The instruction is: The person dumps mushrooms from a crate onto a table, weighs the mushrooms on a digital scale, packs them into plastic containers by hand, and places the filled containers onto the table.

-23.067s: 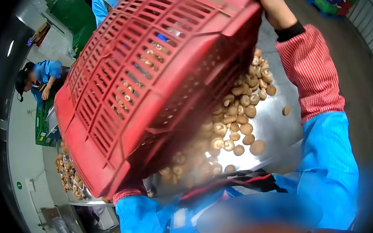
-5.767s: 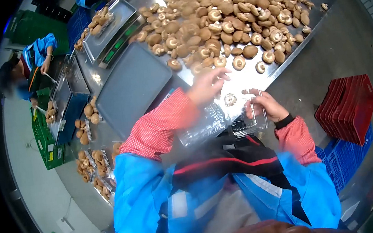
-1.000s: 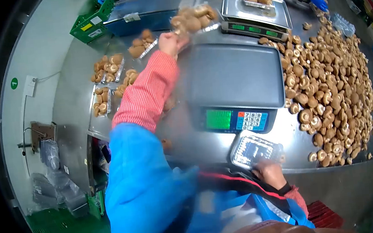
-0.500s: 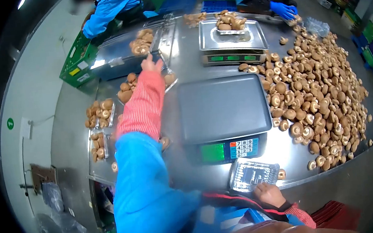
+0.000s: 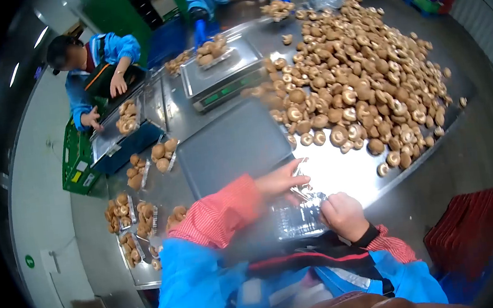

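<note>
At the front edge of the steel table, my right hand (image 5: 344,214) is closed on the right side of a clear plastic tray (image 5: 298,220), which looks like one or more nested trays. My left hand (image 5: 282,180) is over the tray's far side, fingers stretched out and apart; glare and blur hide whether they touch the plastic. Just beyond my left hand is the grey platform of a weighing scale (image 5: 231,146), its display hidden by my arm. To the right of the scale spreads a large heap of brown mushrooms (image 5: 358,76).
Filled mushroom trays (image 5: 145,219) stand left of the scale. Farther back is a second scale (image 5: 223,75) with a filled tray on it. A co-worker (image 5: 97,73) leans over a wrapping machine (image 5: 128,145); another co-worker's blue-gloved hand (image 5: 201,32) is behind the second scale. Red crates (image 5: 465,233) stand at right.
My left hand has come back from the far left trays to the clear tray in front of me. My view has turned, and the left co-worker's hands now show near the wrapping machine.
</note>
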`<state>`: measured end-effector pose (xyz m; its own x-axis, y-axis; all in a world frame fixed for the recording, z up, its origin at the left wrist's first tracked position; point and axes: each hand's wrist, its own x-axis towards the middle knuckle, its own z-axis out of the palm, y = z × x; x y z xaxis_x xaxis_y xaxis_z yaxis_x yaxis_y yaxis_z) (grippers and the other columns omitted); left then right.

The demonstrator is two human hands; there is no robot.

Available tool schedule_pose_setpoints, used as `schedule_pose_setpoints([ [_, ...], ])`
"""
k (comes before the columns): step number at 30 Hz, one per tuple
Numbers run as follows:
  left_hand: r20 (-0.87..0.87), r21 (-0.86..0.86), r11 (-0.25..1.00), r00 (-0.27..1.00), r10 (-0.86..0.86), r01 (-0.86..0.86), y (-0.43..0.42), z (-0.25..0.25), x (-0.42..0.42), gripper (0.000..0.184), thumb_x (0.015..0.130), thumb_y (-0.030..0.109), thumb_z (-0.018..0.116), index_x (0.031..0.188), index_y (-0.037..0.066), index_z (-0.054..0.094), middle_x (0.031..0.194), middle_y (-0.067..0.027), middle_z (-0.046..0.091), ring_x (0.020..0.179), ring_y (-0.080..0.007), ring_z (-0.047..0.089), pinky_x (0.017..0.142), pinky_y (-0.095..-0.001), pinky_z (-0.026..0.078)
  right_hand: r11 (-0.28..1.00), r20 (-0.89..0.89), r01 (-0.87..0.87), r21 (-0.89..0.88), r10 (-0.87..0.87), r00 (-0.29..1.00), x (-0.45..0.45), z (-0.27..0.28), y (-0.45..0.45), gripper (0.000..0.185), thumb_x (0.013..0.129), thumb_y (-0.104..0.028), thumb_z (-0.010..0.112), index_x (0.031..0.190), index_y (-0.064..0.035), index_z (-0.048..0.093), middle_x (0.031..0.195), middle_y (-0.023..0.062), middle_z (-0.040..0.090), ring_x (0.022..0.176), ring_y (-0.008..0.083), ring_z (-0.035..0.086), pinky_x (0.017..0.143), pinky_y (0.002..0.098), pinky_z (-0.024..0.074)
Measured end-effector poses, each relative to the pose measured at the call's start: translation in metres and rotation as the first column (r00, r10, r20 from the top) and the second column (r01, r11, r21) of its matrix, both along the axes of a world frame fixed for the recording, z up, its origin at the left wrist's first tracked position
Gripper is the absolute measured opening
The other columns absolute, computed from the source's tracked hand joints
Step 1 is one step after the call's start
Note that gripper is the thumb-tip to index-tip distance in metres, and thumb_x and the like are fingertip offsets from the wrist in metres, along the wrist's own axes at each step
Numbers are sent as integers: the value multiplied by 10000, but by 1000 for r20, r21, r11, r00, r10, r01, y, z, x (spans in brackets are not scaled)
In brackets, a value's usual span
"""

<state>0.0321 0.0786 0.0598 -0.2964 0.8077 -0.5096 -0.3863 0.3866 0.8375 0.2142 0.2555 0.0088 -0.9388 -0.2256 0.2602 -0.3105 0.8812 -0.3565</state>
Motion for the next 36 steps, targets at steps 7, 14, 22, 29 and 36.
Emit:
schedule_pose_setpoints([
  [7,-397,-31,897,819,-415,440,77,-57,-4,403,921,65,470,1323,95,473,876,-87,653,572,-143,629,510,-280,533,891,19,415,-186,-419,908,22,52,70,711,712,-295,767,1303,-36,469,1015,184,527,867,321,549,748,384,468],
  [14,-653,-168,936,676,-341,310,164,-86,-29,523,909,354,603,1331,69,483,1069,-116,633,884,-199,637,770,-347,529,9,575,601,-799,-280,769,64,-55,150,515,874,-112,463,1370,-30,350,781,76,577,652,162,612,512,288,500],
  [22,-519,-533,834,723,-456,144,164,-117,-89,1033,730,483,756,1469,26,199,1303,-225,515,947,-289,650,650,-350,563,324,577,938,122,-792,199,40,7,184,533,853,-318,444,1252,28,368,956,323,637,925,492,603,841,536,459],
  [29,-847,-245,957,515,-135,-152,175,-165,-76,1200,602,398,858,1490,20,144,1334,-246,484,1224,-351,500,1031,-385,412,299,484,952,66,-844,231,-34,-5,186,517,861,-344,442,1218,24,378,965,306,649,943,451,625,834,516,477],
  [36,-770,-287,949,622,-146,-132,177,-150,-87,1303,538,383,900,1499,29,94,1404,-288,372,1324,-404,368,1098,-411,334,321,527,946,47,-812,249,-13,17,174,584,860,-325,443,1341,-12,333,890,302,655,857,476,625,792,528,479],
])
